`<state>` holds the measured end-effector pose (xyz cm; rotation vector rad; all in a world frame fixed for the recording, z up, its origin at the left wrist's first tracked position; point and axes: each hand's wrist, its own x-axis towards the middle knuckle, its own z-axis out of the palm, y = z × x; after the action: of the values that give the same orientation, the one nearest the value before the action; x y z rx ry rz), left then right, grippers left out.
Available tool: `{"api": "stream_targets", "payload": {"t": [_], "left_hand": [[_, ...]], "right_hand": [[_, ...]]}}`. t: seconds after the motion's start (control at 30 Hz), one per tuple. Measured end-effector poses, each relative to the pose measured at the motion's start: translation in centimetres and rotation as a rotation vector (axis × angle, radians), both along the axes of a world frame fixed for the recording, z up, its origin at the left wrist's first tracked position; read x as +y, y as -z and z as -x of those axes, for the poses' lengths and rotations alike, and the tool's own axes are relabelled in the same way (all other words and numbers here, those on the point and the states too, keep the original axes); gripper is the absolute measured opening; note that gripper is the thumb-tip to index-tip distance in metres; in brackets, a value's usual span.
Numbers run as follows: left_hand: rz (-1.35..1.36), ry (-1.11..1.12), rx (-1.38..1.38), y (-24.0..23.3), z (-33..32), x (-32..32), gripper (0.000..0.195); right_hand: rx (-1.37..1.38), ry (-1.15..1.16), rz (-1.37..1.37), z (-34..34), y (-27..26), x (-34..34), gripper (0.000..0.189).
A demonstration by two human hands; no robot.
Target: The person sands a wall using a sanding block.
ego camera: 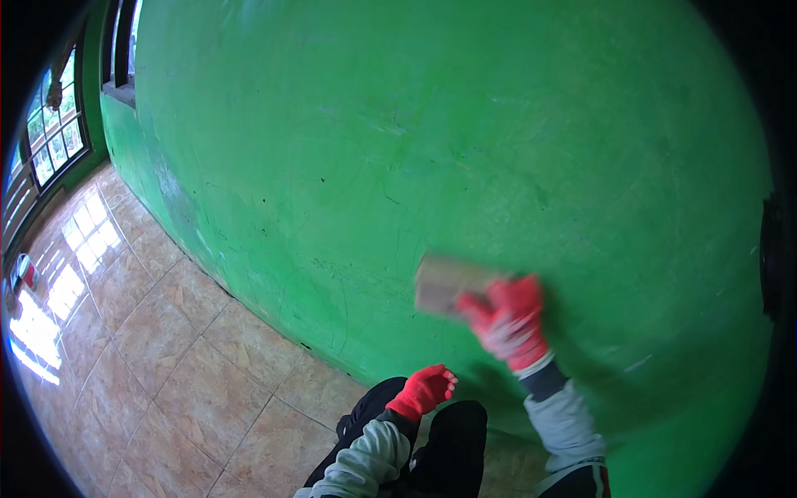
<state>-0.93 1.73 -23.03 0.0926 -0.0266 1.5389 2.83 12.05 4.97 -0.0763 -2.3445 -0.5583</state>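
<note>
A green painted wall with scuffs, scratches and small dark marks fills most of the view. My right hand, in a red knit glove, grips a brownish rectangular block by its right end and holds it at the lower part of the wall. Hand and block are blurred. Whether the block's face touches the wall is hard to tell. My left hand, in a red glove with pale fingertips, rests near my dark-trousered knees with its fingers curled; nothing shows in it.
Glossy brown floor tiles meet the wall along a curved edge at the left. A small white and red container stands on the floor at the far left, near a barred window. A dark object is at the right rim.
</note>
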Motion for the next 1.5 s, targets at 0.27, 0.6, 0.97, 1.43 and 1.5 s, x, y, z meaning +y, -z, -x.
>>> {"api": "stream_targets", "payload": {"t": [0.27,0.6,0.97,1.43,1.5], "left_hand": [[0.009,0.002,-0.026,-0.3,-0.6,1.6,0.034],[0.019,-0.007,0.008,1.3,-0.9,1.7,0.031],[0.088,-0.075,0.016,0.8,-1.0,2.1,0.03],[0.063,-0.074,0.002,0.5,-0.6,1.7,0.031],[-0.052,-0.032,-0.21,0.0,-0.5,1.8,0.034]], "right_hand": [[0.622,0.265,-0.275,3.6,-16.7,-1.0,0.093],[-0.159,-0.133,-0.046,0.7,0.3,-0.3,0.042],[0.387,0.123,-0.326,1.7,-5.0,0.5,0.084],[0.637,0.279,-0.27,1.2,-13.8,-0.2,0.09],[0.625,0.256,-0.204,1.2,-11.1,-0.2,0.09]]}}
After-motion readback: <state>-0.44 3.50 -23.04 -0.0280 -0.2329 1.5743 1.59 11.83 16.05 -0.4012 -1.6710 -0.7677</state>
